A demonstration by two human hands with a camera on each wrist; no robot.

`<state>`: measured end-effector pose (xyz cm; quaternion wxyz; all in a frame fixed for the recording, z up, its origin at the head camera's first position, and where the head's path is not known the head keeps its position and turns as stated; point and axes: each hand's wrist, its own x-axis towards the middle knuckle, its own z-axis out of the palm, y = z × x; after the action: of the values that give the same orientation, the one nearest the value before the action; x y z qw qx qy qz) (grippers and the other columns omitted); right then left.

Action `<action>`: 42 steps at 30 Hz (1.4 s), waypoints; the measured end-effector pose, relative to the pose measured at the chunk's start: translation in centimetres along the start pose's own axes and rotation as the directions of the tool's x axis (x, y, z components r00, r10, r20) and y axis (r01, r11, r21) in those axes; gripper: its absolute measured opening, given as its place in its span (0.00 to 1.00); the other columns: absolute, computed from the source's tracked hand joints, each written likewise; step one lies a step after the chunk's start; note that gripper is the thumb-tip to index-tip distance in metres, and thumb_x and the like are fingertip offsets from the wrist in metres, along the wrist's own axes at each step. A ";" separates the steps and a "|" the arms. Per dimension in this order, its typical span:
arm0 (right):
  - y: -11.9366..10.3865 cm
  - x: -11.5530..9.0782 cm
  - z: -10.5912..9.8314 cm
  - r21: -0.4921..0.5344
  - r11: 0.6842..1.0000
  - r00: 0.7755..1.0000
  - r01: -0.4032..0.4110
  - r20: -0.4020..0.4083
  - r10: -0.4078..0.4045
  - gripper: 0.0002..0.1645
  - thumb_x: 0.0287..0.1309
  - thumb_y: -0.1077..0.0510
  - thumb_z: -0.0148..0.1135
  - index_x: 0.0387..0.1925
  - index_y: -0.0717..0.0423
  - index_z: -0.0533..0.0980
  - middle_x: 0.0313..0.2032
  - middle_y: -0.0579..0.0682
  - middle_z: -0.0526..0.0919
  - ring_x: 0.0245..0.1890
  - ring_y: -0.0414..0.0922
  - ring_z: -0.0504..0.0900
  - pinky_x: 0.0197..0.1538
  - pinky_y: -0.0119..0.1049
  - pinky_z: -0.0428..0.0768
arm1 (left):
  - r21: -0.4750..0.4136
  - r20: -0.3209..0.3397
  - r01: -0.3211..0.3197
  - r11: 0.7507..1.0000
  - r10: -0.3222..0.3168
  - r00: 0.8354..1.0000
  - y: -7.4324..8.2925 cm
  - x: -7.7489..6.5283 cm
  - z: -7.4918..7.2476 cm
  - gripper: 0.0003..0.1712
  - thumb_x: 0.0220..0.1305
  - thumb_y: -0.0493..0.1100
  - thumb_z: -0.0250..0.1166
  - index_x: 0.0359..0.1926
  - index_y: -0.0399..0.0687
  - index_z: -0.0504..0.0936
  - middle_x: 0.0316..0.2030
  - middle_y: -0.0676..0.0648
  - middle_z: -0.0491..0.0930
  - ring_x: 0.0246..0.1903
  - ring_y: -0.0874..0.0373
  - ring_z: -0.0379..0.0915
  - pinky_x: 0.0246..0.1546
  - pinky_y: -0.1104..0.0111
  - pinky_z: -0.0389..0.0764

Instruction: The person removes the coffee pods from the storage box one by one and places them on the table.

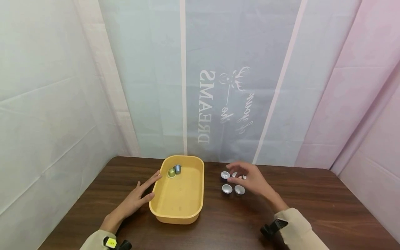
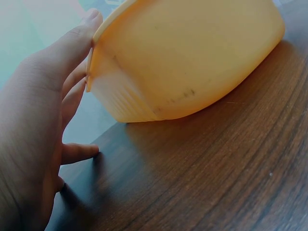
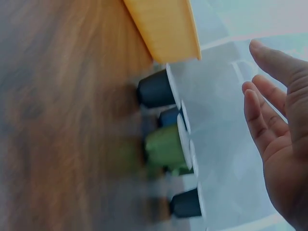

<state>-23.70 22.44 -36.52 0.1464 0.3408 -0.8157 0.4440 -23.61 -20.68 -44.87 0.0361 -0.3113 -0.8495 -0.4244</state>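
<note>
A yellow plastic tray (image 1: 179,203) stands left of centre on the table. A green coffee capsule (image 1: 171,173) and a blue one (image 1: 177,169) lie inside it, towards the far left. My left hand (image 1: 134,199) is beside the tray, fingers spread and touching its rim; the left wrist view shows its thumb on the edge. Several more coffee capsules (image 1: 227,189) stand on the table, silver lids up, with dark, blue and green bodies (image 3: 166,147). Above these hovers my right hand (image 1: 254,180), fingers loosely bent and holding nothing. It partly hides the far capsules in the head view.
Dark wooden table (image 1: 312,211) extends to both sides. A printed cloth backdrop (image 1: 156,86) rises at its far edge, with pale cloth (image 1: 47,104) on the left and pink cloth (image 1: 368,139) on the right.
</note>
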 end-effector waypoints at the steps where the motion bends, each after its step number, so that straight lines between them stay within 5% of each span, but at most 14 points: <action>1: -0.2 0.3 0.1 -0.005 1.000 1.000 -0.005 0.006 0.005 0.22 0.47 0.68 0.73 0.46 0.57 0.79 0.35 0.48 0.82 0.32 0.50 0.82 0.33 0.42 0.82 | 0.000 0.002 -0.001 1.000 0.001 1.000 0.0 0.0 0.0 0.33 0.70 0.40 0.55 0.73 0.53 0.58 0.74 0.49 0.49 0.69 0.39 0.46 0.53 0.26 0.31; 14: -2.4 4.9 2.1 0.086 0.996 0.995 0.003 0.096 -0.011 0.22 0.49 0.69 0.71 0.48 0.62 0.77 0.38 0.59 0.82 0.39 0.58 0.82 0.42 0.48 0.82 | -0.012 0.000 -0.011 1.000 0.011 1.000 0.2 0.0 -0.1 0.34 0.69 0.38 0.56 0.73 0.53 0.58 0.73 0.48 0.49 0.69 0.38 0.47 0.53 0.26 0.30; 19: -1.0 6.1 3.9 0.098 0.994 0.991 -0.049 0.130 0.036 0.22 0.51 0.66 0.71 0.49 0.58 0.77 0.39 0.62 0.83 0.40 0.56 0.82 0.43 0.51 0.81 | -0.010 0.004 -0.013 1.000 0.013 1.000 0.2 0.1 -0.1 0.33 0.70 0.39 0.56 0.73 0.53 0.58 0.74 0.49 0.49 0.69 0.38 0.46 0.52 0.26 0.31; 24: 0.8 7.0 5.4 0.100 0.990 0.988 -0.096 0.132 0.083 0.21 0.50 0.60 0.73 0.48 0.50 0.78 0.38 0.55 0.84 0.39 0.48 0.83 0.44 0.42 0.81 | -0.006 0.008 -0.010 1.000 0.010 1.000 0.1 0.1 -0.1 0.33 0.70 0.40 0.55 0.73 0.54 0.58 0.74 0.49 0.49 0.69 0.38 0.46 0.53 0.26 0.30; 33: 1.0 9.0 8.1 0.062 0.997 0.976 -0.039 0.216 0.025 0.20 0.50 0.56 0.74 0.46 0.51 0.79 0.42 0.46 0.83 0.38 0.46 0.84 0.40 0.34 0.82 | -0.010 0.006 -0.009 1.000 0.009 1.000 -0.1 0.0 -0.1 0.34 0.70 0.39 0.55 0.73 0.53 0.57 0.74 0.48 0.49 0.69 0.38 0.46 0.53 0.26 0.30; 42: 0.7 10.5 10.4 0.066 0.996 0.949 -0.067 0.313 0.043 0.22 0.50 0.63 0.73 0.49 0.59 0.79 0.45 0.53 0.82 0.42 0.51 0.83 0.41 0.34 0.82 | -0.012 0.012 -0.005 1.000 0.005 1.000 0.0 0.1 -0.2 0.33 0.70 0.41 0.55 0.73 0.54 0.57 0.74 0.49 0.49 0.69 0.38 0.46 0.52 0.26 0.30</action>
<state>-31.06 9.64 -37.14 -0.0096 0.3888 -0.8203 0.4194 -23.69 -20.76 -44.74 0.0302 -0.3160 -0.8464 -0.4275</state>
